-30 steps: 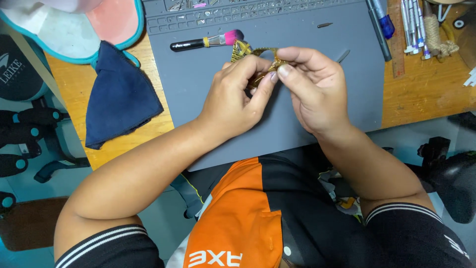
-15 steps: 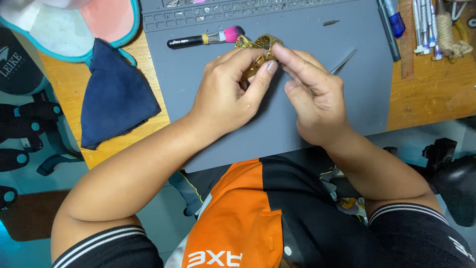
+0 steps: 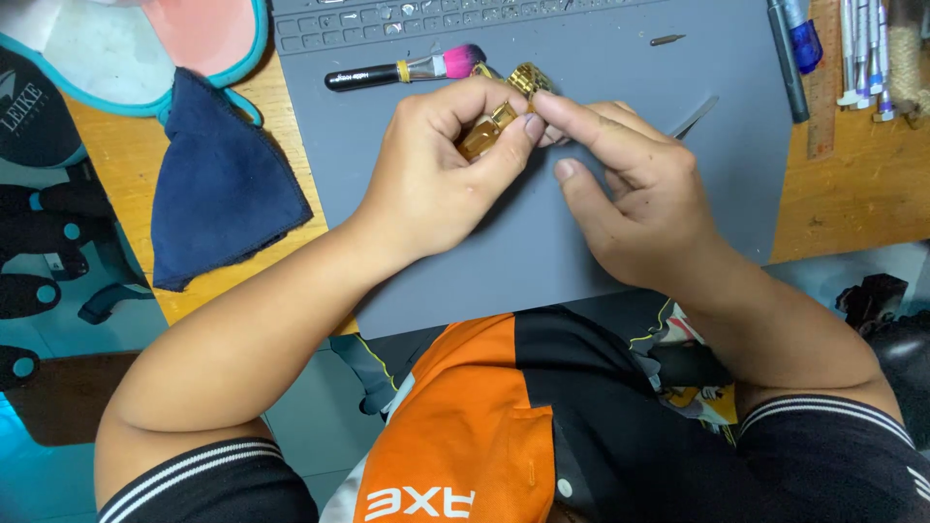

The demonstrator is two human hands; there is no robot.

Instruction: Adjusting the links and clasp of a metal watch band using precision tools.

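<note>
Left hand (image 3: 436, 184), right hand (image 3: 630, 194): both grips pinched tight on one gold watch band (image 3: 489, 126); one brush (image 3: 407, 70) beside

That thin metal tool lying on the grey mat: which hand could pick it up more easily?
Probably the right hand. The thin metal tool lies just beyond its knuckles, while the left hand grips the gold watch band and sits farther away.

I'm sitting at a small repair bench, the kind a hobbyist or watch fixer keeps. A grey work mat (image 3: 601, 223) with moulded little compartments along its far edge covers the wooden desk (image 3: 126, 165). A row of small screwdrivers (image 3: 862, 53) lies at my right, a soft brush (image 3: 407, 70) at the mat's top, and a dark blue cloth (image 3: 218, 184) at my left.
</note>
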